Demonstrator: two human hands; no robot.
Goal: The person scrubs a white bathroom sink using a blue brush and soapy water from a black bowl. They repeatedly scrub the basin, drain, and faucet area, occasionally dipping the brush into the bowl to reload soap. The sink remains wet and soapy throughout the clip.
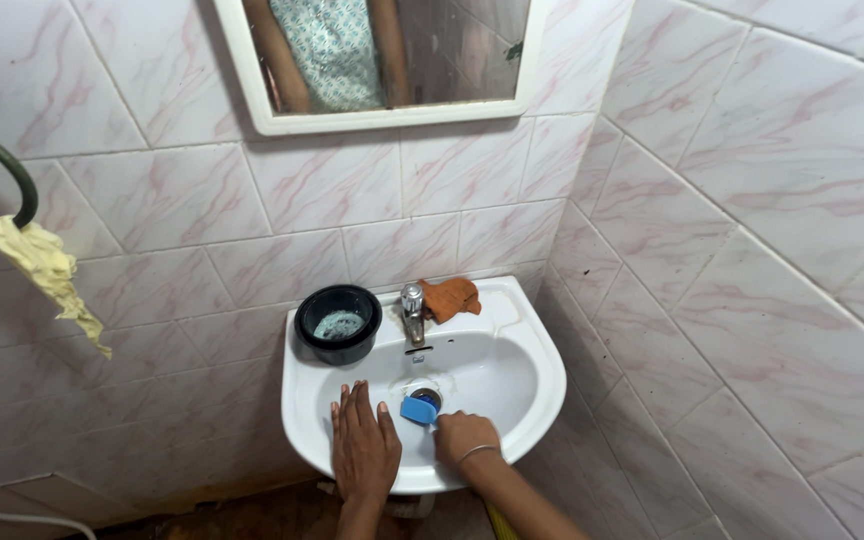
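Both hands work inside a white wall-hung basin [537, 400] set in a corner of pink-veined tiles: the left hand [363, 447] lies flat on the front rim, fingers together, seemingly as a brace, while the right hand [463, 437] pinches a small blue scrubber [419, 409] against the bowl beside the drain. At the basin's back left corner sits a black bucket [338, 322]; an orange cloth [451, 297] is bunched behind the chrome tap [412, 312]. Forearms are cut off below; the drain is half hidden
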